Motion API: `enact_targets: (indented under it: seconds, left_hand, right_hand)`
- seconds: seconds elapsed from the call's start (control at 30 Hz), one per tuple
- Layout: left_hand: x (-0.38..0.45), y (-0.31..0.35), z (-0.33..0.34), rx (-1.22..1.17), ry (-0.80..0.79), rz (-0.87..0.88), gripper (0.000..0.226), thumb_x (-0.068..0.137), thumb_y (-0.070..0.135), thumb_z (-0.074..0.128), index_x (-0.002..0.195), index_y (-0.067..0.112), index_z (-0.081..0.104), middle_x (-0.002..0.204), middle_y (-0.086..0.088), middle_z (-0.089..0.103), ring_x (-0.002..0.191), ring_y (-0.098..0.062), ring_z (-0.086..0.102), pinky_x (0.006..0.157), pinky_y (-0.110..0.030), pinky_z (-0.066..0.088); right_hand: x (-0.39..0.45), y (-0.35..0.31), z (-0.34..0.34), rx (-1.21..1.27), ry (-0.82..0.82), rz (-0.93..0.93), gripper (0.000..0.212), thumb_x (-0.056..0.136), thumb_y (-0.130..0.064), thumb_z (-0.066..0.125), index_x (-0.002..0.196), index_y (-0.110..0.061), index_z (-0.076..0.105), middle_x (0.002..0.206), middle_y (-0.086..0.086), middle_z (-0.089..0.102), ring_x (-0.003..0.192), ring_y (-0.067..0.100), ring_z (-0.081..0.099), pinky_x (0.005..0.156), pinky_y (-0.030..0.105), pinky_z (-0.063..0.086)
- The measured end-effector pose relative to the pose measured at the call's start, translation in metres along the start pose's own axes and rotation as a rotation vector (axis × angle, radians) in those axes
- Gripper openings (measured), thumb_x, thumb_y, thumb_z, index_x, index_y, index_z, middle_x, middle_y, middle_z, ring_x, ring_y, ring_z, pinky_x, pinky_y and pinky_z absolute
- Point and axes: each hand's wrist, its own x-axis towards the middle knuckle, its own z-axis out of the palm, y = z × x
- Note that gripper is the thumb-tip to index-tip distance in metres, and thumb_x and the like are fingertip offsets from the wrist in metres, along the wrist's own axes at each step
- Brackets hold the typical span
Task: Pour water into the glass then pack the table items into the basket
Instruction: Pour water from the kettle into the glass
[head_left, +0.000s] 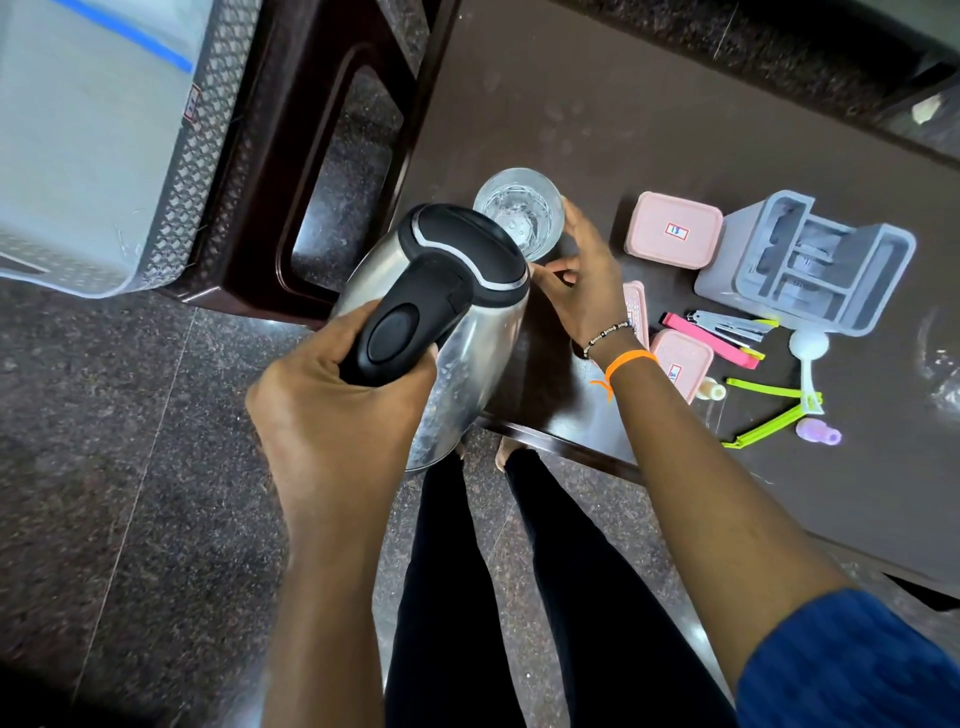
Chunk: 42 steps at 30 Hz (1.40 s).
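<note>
My left hand (332, 410) grips the black handle of a steel kettle (470, 338), which is tilted with its spout over a clear glass (522, 210) on the dark table (597, 104). Water with bubbles shows inside the glass. My right hand (574, 275) wraps the glass's right side, thumb near the kettle's lid. A grey-white woven basket (104, 140) stands on a brown stool at the upper left.
To the right on the table lie a pink lidded box (672, 228), a second pink box (685, 361), a grey cutlery organiser (810, 270), pink and green clips, a white spoon (808, 348) and a small purple item (818, 434). My legs stand below the table edge.
</note>
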Motion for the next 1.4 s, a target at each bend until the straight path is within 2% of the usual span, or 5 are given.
enact_targets:
  seconds: [0.37,0.67,1.0,1.17,1.4]
  left_hand:
    - [-0.004,-0.006,0.002,0.043,0.017,-0.018,0.014,0.067,0.023,0.072,0.07,0.034,0.065,0.049,0.02,0.052,0.047,0.002,0.042,0.05,-0.015,0.038]
    - [-0.014,-0.003,0.005,-0.02,0.099,-0.117,0.034,0.064,0.021,0.077,0.088,0.041,0.066,0.072,0.026,0.068,0.068,-0.002,0.066,0.072,-0.033,0.058]
    - [-0.013,-0.003,-0.018,-0.202,0.24,-0.29,0.035,0.052,0.018,0.069,0.083,0.036,0.066,0.062,0.017,0.065,0.062,-0.012,0.062,0.07,-0.045,0.059]
    - [-0.004,-0.012,-0.061,-0.385,0.395,-0.362,0.031,0.048,0.014,0.061,0.071,0.035,0.067,0.055,0.019,0.063,0.052,-0.004,0.058,0.06,-0.042,0.06]
    - [0.022,-0.016,-0.141,-0.577,0.496,-0.19,0.028,0.043,0.02,0.062,0.068,0.031,0.067,0.054,0.018,0.061,0.053,0.0,0.052,0.056,-0.047,0.056]
  right_hand:
    - [0.001,0.0,-0.003,0.008,-0.019,0.026,0.072,0.076,-0.012,0.07,0.138,-0.021,0.035,0.138,0.005,0.047,0.085,0.03,0.066,0.083,0.032,0.053]
    - [-0.001,-0.002,-0.006,-0.011,0.003,0.005,0.067,0.079,-0.011,0.068,0.137,-0.019,0.037,0.134,0.004,0.051,0.089,0.024,0.064,0.067,0.004,0.046]
    - [-0.049,-0.027,-0.006,-0.075,0.023,0.106,0.01,0.088,-0.004,0.055,0.091,0.004,0.059,0.081,0.01,0.059,0.058,-0.018,0.053,0.059,0.004,0.039]
    - [-0.061,-0.09,0.026,-0.006,-0.105,0.013,0.009,0.091,-0.009,0.052,0.085,-0.011,0.058,0.079,0.016,0.063,0.07,0.019,0.057,0.068,0.025,0.045]
    - [-0.061,-0.163,0.083,0.064,-0.145,-0.077,0.029,0.087,-0.005,0.049,0.073,-0.029,0.051,0.065,-0.013,0.049,0.051,-0.007,0.047,0.053,0.007,0.036]
